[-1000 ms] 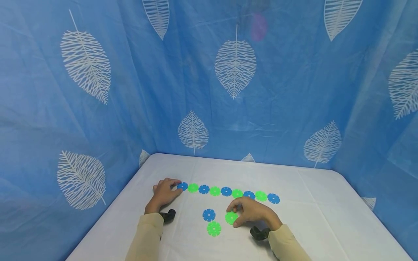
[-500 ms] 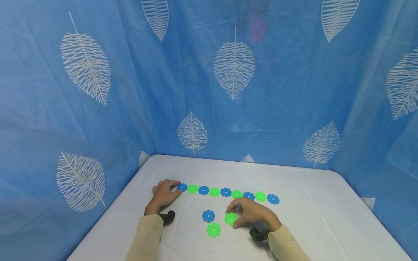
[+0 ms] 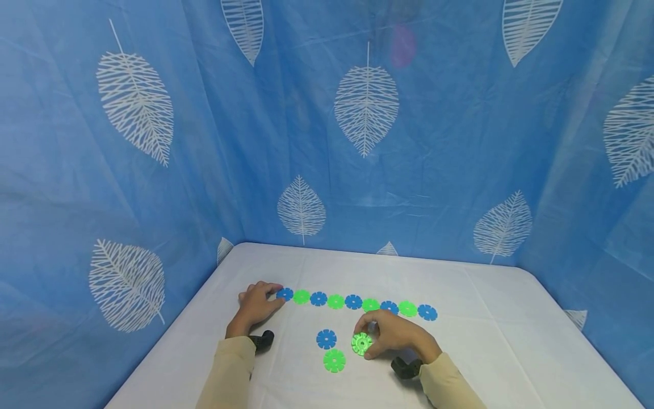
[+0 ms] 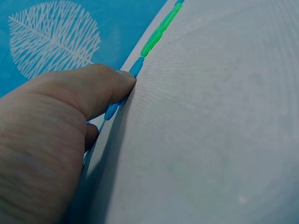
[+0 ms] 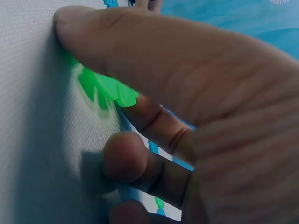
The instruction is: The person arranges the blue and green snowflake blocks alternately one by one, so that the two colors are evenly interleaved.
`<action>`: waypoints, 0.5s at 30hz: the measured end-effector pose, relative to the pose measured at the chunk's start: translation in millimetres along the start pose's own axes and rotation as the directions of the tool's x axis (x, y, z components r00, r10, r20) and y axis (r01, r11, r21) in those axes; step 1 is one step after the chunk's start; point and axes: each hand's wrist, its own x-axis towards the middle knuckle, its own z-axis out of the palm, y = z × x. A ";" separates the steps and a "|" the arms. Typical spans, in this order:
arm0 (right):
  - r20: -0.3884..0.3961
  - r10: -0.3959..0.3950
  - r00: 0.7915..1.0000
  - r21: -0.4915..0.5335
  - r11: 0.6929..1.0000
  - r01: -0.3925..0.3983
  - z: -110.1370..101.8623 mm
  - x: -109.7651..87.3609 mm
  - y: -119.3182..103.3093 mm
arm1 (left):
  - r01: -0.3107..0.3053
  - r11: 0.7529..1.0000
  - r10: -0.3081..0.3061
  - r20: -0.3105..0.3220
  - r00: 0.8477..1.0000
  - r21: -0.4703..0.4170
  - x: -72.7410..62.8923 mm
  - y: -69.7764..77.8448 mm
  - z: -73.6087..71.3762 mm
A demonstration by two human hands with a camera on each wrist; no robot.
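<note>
My left hand (image 3: pixel 257 303) pinches a blue notched plastic disc (image 3: pixel 285 293) at the left end of a row. In the left wrist view, the thumb covers part of that blue disc (image 4: pixel 110 111). Nearer the front, my right hand (image 3: pixel 397 331) holds a green notched disc (image 3: pixel 361 344) between thumb and fingers, at or just above the table. The right wrist view shows this green disc (image 5: pixel 105 88) partly behind the thumb, other fingers curled below. To its left lie a loose blue disc (image 3: pixel 326 339) and a loose green disc (image 3: pixel 334 360).
The row alternates blue and green, with a green disc (image 3: pixel 335 301) near its middle and a blue disc (image 3: pixel 427 312) at its right end. A white cloth covers the table (image 3: pixel 501 341). Blue curtains (image 3: pixel 434 170) with white leaf prints stand behind and beside it.
The green disc in my right hand looks shinier and slightly tilted compared with before. Both hands stay in nearly the same places, and the row has not moved.
</note>
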 end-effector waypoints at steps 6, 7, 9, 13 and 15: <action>-0.015 -0.017 1.000 -0.034 0.999 0.017 0.7 -0.4 1.8 | -0.004 1.000 0.004 -0.003 1.000 0.002 -0.8 1.7 -2.0; -0.016 -0.018 1.000 -0.037 0.999 0.018 0.8 -0.5 2.2 | -0.004 1.000 0.004 -0.004 1.000 0.002 -0.9 1.9 -2.2; -0.019 -0.027 0.999 -0.048 0.999 0.026 1.3 -0.2 3.3 | -0.005 1.000 0.005 -0.005 1.000 0.002 -1.1 2.2 -2.6; -0.019 -0.046 0.999 -0.058 0.997 0.044 2.1 0.5 4.7 | -0.003 1.000 0.003 -0.005 1.000 -0.004 -1.2 2.0 -2.8; -0.019 -0.062 0.998 -0.067 0.996 0.061 1.7 0.7 4.1 | -0.001 1.000 0.001 -0.001 1.000 -0.004 -1.1 1.9 -3.1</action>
